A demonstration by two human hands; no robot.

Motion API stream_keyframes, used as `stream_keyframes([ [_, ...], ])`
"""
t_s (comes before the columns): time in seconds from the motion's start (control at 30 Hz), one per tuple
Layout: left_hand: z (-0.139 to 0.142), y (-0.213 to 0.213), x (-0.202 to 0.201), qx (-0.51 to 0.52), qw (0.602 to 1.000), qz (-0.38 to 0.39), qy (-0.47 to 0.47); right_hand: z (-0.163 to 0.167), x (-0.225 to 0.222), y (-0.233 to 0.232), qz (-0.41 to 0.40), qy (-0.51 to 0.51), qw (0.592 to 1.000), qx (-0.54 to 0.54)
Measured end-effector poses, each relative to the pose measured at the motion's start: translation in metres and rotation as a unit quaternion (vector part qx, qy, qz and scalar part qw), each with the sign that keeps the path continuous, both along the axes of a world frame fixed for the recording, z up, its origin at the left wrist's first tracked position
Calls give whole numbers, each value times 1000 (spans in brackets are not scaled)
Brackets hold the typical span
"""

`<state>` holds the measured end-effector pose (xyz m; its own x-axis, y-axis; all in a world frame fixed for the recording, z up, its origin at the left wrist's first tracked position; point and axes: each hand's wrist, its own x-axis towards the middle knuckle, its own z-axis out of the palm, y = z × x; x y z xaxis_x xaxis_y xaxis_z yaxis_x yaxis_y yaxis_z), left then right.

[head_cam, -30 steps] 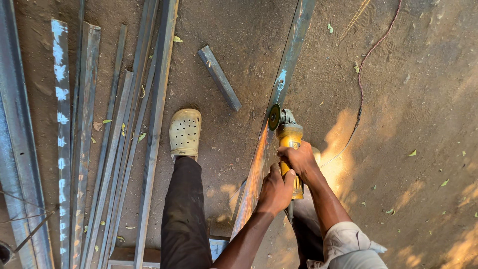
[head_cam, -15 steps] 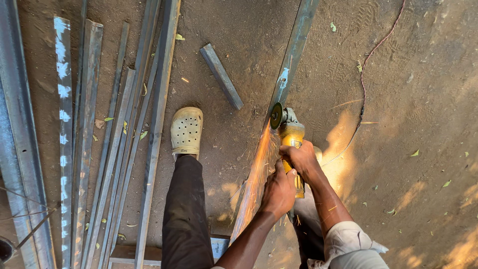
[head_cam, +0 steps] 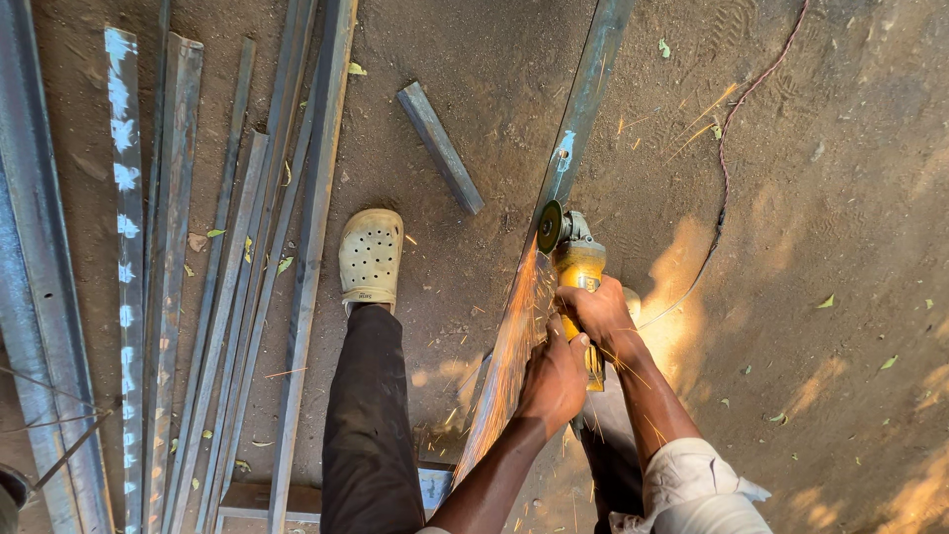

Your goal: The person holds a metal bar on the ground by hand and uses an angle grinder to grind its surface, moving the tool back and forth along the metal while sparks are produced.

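Both my hands grip a yellow angle grinder (head_cam: 575,259). My right hand (head_cam: 601,312) wraps the body just behind the head, and my left hand (head_cam: 556,376) clasps it further back. The grinder's disc (head_cam: 550,226) meets a long steel bar (head_cam: 583,109) that runs from the top of the view down toward me. A stream of orange sparks (head_cam: 506,358) flies back along the bar. My left foot in a cream clog (head_cam: 371,257) stands on the dirt left of the bar.
Several long steel bars and angle sections (head_cam: 247,257) lie side by side on the left. A short steel offcut (head_cam: 440,146) lies on the dirt between them and the bar. A power cable (head_cam: 727,148) snakes up to the right.
The disc now throws a long stream of sparks back along the bar, which was fainter before. My hands and the grinder have barely shifted.
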<state>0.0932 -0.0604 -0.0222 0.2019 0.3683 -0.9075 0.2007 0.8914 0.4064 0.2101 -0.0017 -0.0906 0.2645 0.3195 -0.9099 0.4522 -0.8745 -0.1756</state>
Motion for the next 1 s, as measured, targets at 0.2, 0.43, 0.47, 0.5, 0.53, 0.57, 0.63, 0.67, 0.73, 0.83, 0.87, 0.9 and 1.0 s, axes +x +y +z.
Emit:
stream_keyframes([
  [0.2,2,3,-2,-36,999,-10,-22,3,-1,-1,-14,5,1000,-1],
  [0.43,-2,-7,2,10,1000,15,-8,3,0,-3,-3,7,1000,1],
  [0.47,-3,-7,2,15,999,23,-18,2,-1,-2,-3,2,1000,-2],
  [0.5,-4,-7,3,4,1000,10,-15,1,-1,-2,-7,-1,1000,-6],
  [0.53,-5,-6,3,-7,1000,-2,-12,0,-1,-2,-10,-4,1000,-9],
  [0.57,-5,-6,3,-18,1000,-14,-9,0,-1,-2,-14,-7,1000,-13],
  [0.63,-6,-5,4,-1,1000,-4,-1,-1,-1,-1,-13,1,1000,0],
  [0.67,-6,-5,4,8,1000,2,3,-1,0,-1,-12,5,1000,6],
  [0.73,-6,-5,5,-4,1000,7,-5,-1,1,-1,-10,9,1000,9],
  [0.83,-6,-7,5,1,1000,2,-1,-1,1,-2,-6,9,1000,10],
  [0.87,-6,-7,5,7,1000,-1,3,-1,1,-2,-4,9,1000,9],
  [0.9,-6,-7,6,1,1000,-8,4,-1,0,-2,-12,5,1000,7],
  [1.0,-6,-5,4,-7,1000,-15,2,-1,-1,-2,-21,-2,1000,5],
])
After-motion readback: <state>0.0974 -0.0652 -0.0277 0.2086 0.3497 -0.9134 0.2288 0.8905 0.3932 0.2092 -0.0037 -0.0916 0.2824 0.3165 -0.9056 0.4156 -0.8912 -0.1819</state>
